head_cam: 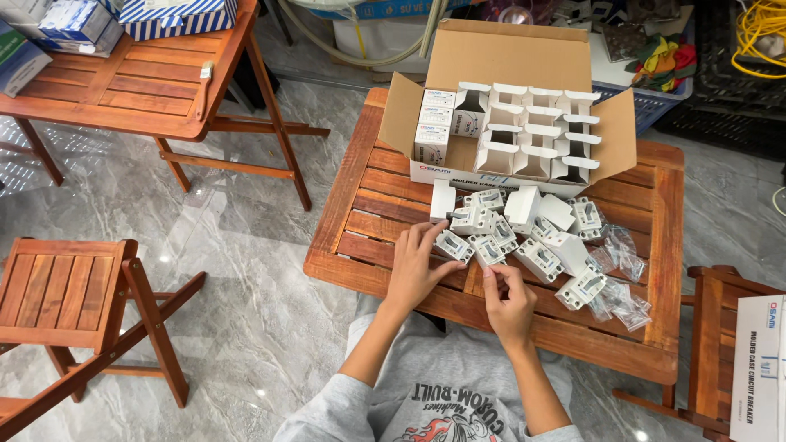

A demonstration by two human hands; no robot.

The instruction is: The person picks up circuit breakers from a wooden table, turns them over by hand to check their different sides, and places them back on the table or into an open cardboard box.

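Your left hand (416,266) rests on the near-left edge of the pile on the slatted worktop (368,205), its fingers curled loosely around a small white breaker (453,245) whose long axis runs left-far to right-near. Your right hand (508,301) sits just right and nearer, fingertips pinched on something tiny below the next breaker (489,249); I cannot tell what.

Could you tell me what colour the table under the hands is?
Reddish-brown slatted wood table, seen from the head view.

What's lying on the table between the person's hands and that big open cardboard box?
In the head view, a heap of small white breaker units covers the wooden table between the left hand, the right hand and the open cardboard box.
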